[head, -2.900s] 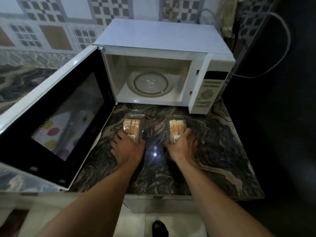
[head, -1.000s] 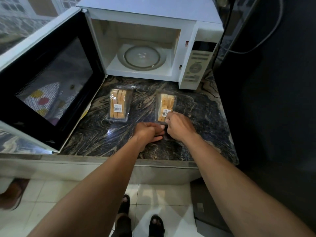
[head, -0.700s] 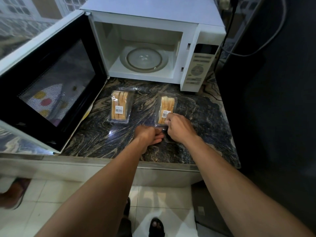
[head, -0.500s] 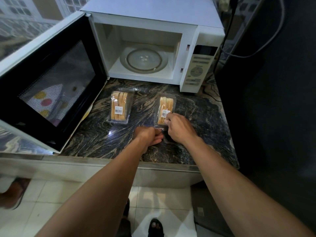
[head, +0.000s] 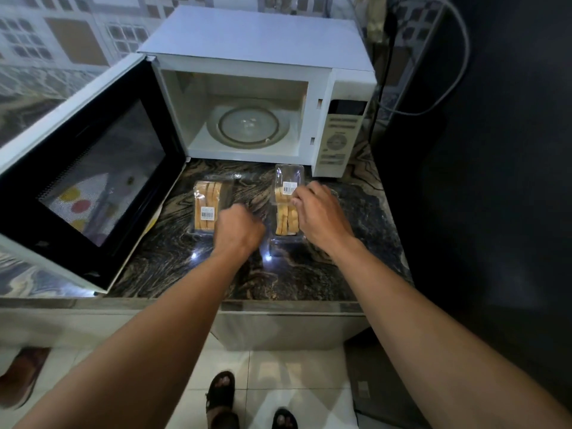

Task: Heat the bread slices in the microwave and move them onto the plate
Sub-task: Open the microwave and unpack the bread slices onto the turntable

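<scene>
Two clear plastic packs of bread slices lie on the dark marbled counter [head: 294, 274] in front of the open microwave [head: 257, 41]. The left pack [head: 206, 205] is closed, with a barcode label on top. The right pack [head: 286, 221] has its labelled lid [head: 289, 178] tipped up toward the microwave. My right hand [head: 322, 212] pinches that lid at its right edge. My left hand [head: 240, 230] is a closed fist between the two packs, with nothing visible in it. The glass turntable [head: 249, 126] inside the microwave is bare. I see no plate.
The microwave door [head: 93, 168] stands swung out to the left over the counter's left part. The control panel [head: 339, 140] is at the right front. A dark tall surface [head: 495, 181] and a cable [head: 458, 72] bound the right side. Sandalled feet [head: 221, 397] stand on the floor tiles.
The right pack's lid has come up and tipped toward the microwave under my right hand. My left hand has moved from the pack's near end to between the two packs.
</scene>
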Tool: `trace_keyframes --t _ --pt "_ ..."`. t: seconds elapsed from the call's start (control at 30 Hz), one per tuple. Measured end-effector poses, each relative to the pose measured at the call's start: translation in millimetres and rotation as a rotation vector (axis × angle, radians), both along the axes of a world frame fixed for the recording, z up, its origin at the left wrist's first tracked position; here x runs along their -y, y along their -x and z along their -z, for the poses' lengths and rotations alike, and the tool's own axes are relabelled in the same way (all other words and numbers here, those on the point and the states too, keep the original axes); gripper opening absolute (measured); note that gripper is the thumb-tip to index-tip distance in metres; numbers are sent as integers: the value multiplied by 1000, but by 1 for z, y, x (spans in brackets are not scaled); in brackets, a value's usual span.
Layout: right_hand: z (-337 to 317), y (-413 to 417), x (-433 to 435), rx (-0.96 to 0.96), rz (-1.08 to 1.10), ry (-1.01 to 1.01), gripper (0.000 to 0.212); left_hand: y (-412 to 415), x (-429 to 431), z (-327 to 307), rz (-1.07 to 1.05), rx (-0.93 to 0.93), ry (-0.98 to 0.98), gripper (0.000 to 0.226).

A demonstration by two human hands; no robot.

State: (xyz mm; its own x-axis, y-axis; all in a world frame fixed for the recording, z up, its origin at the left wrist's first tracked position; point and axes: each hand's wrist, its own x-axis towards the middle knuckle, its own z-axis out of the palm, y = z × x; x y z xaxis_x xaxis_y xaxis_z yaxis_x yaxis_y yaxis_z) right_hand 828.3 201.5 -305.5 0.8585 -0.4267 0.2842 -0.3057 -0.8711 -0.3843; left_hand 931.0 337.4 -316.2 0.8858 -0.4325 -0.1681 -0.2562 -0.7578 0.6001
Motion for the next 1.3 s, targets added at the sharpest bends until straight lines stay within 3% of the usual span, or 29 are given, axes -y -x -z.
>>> trace_keyframes --t 0.1,0.17,0.3,0.47,0.6,0.73,0.8,0.93,1.3 --pt "0 -4 0 40 27 -46 15 -17 13 -14 223 243 80 51" --pt "-1 -8 0 80 56 -79 16 -25 23 -18 349 323 71 65" --pt "-4 -15 2 185 111 -94 18 -41 36 -22 446 404 131 51" --pt "-4 -17 -2 285 322 -226 35 -57 46 -23 429 342 275 36" --pt "8 -23 -13 95 413 -374 54 -69 56 -22 398 267 330 35" --pt "25 -35 -20 -119 454 -479 45 -79 68 -25 357 165 396 32" --pt "32 -41 -22 -167 480 -474 52 -82 73 -27 364 150 408 30" --pt "41 -48 -24 -230 496 -300 59 -87 77 -24 353 142 402 22" --pt "41 -54 -27 -231 546 -325 47 -86 72 -23 342 183 403 27"
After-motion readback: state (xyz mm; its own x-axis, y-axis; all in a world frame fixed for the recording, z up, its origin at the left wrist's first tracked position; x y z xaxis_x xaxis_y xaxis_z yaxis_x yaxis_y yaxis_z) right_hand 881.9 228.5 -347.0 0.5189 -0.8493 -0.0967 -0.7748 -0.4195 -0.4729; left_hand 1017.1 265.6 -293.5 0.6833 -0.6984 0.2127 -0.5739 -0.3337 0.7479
